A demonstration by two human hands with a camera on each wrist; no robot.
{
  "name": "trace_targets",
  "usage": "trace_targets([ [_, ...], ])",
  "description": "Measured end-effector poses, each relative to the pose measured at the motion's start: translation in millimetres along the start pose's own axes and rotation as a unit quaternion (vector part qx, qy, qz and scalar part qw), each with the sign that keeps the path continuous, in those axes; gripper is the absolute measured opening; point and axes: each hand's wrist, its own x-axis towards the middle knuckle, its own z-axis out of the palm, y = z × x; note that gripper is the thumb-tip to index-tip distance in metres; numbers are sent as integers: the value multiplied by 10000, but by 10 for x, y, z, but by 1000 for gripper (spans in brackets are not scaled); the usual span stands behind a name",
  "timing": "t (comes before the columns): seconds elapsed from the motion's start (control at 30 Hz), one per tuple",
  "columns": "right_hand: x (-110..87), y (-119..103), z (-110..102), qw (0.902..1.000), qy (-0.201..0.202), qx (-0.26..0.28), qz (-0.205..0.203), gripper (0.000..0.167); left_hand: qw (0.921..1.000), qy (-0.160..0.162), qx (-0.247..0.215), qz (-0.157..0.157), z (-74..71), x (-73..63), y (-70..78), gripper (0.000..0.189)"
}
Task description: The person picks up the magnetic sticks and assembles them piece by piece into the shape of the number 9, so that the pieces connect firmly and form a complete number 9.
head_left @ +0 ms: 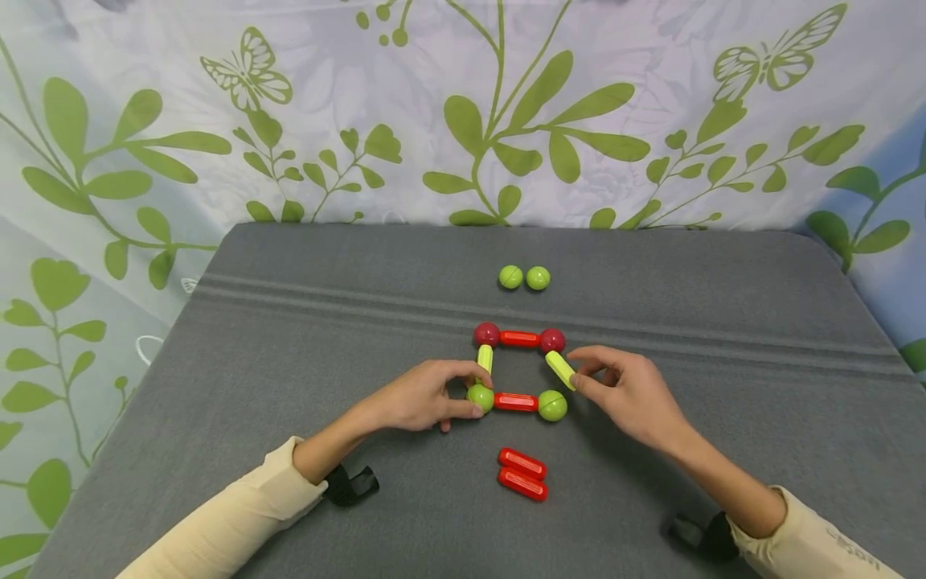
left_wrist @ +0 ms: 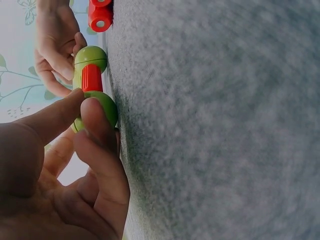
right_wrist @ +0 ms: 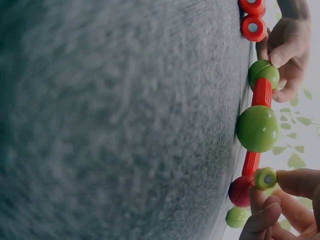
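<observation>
On the grey table lies a frame of magnetic balls and rods. My left hand (head_left: 427, 396) grips the near-left green ball (head_left: 481, 397) between thumb and fingers. From that ball a red rod (head_left: 516, 402) runs to the near-right green ball (head_left: 553, 405), and a yellow-green rod (head_left: 485, 359) runs back to a dark red ball (head_left: 487, 335). Another red rod (head_left: 519, 338) joins it to the far-right dark red ball (head_left: 553, 340). Thumb and fingers of my right hand (head_left: 628, 394) pinch a second yellow-green rod (head_left: 560, 370), slanted, its far end right at the far-right ball. The right wrist view shows the silver tip of this rod (right_wrist: 267, 179).
Two red rods (head_left: 522, 474) lie side by side in front of the frame. Behind it sit two loose green balls (head_left: 524, 277). A leaf-patterned curtain (head_left: 405, 112) hangs beyond the far edge of the grey table (head_left: 325, 322).
</observation>
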Motion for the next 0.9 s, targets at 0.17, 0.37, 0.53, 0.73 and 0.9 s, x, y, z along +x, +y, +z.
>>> trace_targets([
  [0.17, 11, 22, -2, 9997, -11, -208, 125, 28, 10000, -2, 14, 11, -4, 4, 15, 30],
  [0.37, 16, 50, 12, 9994, -29, -306, 145, 28, 10000, 21, 46, 5, -1, -3, 14, 30],
  [0.53, 12, 55, 17, 9995, -32, -266, 167, 27, 10000, 21, 33, 7, 0, -9, 9, 30],
  [0.73, 10, 54, 23, 9996, -127, -150, 203, 28, 10000, 18, 5, -5, -2, -11, 6, 30],
  [0.9, 2, 47, 34, 9994, -286, 23, 212, 29, 10000, 19, 7, -14, -1, -10, 4, 29],
])
